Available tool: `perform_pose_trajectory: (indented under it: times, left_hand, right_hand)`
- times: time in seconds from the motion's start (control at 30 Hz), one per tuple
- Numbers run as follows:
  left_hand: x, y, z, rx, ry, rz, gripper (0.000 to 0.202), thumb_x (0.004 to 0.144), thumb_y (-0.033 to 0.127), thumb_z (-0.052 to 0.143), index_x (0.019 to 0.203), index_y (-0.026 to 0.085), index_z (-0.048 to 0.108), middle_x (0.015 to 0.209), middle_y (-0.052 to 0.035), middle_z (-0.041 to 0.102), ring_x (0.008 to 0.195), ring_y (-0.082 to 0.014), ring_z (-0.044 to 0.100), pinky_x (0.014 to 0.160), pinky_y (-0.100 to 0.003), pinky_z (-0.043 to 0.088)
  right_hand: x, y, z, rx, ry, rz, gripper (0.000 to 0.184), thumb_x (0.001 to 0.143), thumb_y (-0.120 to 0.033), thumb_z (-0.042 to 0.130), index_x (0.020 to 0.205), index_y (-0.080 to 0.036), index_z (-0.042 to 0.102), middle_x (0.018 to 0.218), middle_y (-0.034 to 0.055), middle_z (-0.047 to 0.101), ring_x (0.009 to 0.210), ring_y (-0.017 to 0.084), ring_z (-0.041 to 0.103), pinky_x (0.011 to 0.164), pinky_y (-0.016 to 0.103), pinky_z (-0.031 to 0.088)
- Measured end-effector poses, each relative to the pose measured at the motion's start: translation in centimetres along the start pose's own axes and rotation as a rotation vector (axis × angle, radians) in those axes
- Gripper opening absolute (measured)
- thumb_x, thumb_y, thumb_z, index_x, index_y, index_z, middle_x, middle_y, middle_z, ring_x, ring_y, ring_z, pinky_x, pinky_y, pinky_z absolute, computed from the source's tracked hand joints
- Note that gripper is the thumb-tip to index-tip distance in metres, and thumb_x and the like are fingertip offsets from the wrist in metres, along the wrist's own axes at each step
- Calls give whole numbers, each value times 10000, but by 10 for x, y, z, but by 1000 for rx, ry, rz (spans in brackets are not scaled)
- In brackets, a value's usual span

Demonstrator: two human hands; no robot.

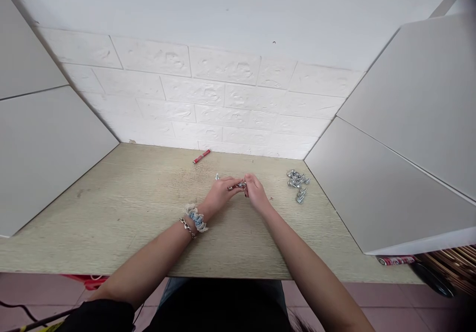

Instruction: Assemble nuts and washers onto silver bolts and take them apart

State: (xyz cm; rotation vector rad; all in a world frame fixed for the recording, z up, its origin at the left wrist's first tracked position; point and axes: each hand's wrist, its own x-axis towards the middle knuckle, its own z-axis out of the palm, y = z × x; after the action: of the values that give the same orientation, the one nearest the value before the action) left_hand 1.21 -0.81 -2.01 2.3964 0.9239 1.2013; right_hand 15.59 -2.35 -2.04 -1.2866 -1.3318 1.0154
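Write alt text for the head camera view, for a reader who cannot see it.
Two bare hands, the left hand and right hand, meet at the middle of a pale wooden table, pinching a small metal part between their fingertips. A pile of similar metal parts lies to the right, a red pen near the white brick wall.

I can read no text, number or brand here. Any print on the red stick (201, 156) near the wall or the red-and-white wrapper (396, 260) lower right is too small for me.
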Motion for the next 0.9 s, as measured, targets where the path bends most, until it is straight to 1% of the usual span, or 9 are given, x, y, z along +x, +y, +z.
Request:
perform_pose_trajectory:
  times: [0.13,0.23,0.33,0.43,0.5,0.57,0.67,0.73,0.9]
  left_hand:
    - [-2,-3,4,-19,-19,63,241,809,274,543,1026,208,624,827,-31,647,720,-113,586,686,-216,454]
    - [-2,-3,4,-21,-21,45,224,804,272,551,1004,213,632,824,-26,650,726,-114,590,688,-218,456]
    - [0,-2,2,-10,3,-14,212,787,263,575,982,213,640,792,-18,652,701,-115,592,677,-221,458]
    - [1,-2,0,-3,44,-71,197,776,261,588,955,206,649,790,-21,658,703,-124,596,669,-231,463]
    - [1,-3,1,-1,73,-90,199,773,270,591,950,201,650,802,-28,661,724,-133,600,680,-240,468]
    - [-1,-5,2,5,95,-75,218,773,275,590,969,194,643,805,-35,660,731,-134,600,695,-244,472]
    - [-3,-6,5,6,74,11,242,789,274,571,1009,189,626,828,-44,651,733,-126,598,699,-238,475]
    - [-4,-4,6,8,47,63,244,804,275,549,1019,182,618,842,-49,644,730,-120,596,687,-232,477]
    - [-4,-1,6,32,44,108,243,812,260,538,1024,163,608,820,-50,638,714,-114,590,676,-226,476]
  right_hand:
    - [-1,-2,0,-116,-38,68,598,775,-659,261,442,-178,383,398,-8,384,434,109,396,487,249,316]
    - [-1,-3,0,-112,-44,98,590,777,-644,285,417,-182,356,374,-11,364,411,105,384,477,251,310]
    - [0,-3,0,-64,-48,51,503,782,-595,341,508,-178,404,439,-21,403,441,101,391,474,239,314]
    - [1,-3,1,29,-74,3,355,756,-539,436,691,-191,432,591,-38,473,481,86,403,477,217,329]
    - [1,-1,1,47,-93,9,346,756,-546,434,782,-201,427,672,-37,505,489,77,410,477,208,332]
    - [1,0,1,19,-92,23,410,777,-598,355,803,-197,440,680,-25,522,478,77,411,471,212,325]
    - [1,3,1,-47,-112,67,588,783,-673,186,626,-177,461,526,-2,485,443,95,406,465,235,316]
    - [2,4,1,-53,-116,110,646,769,-699,133,486,-182,397,411,-1,399,405,103,383,453,249,305]
    - [3,1,-1,35,-107,192,591,742,-698,297,430,-196,323,355,-21,312,355,95,311,406,255,258]
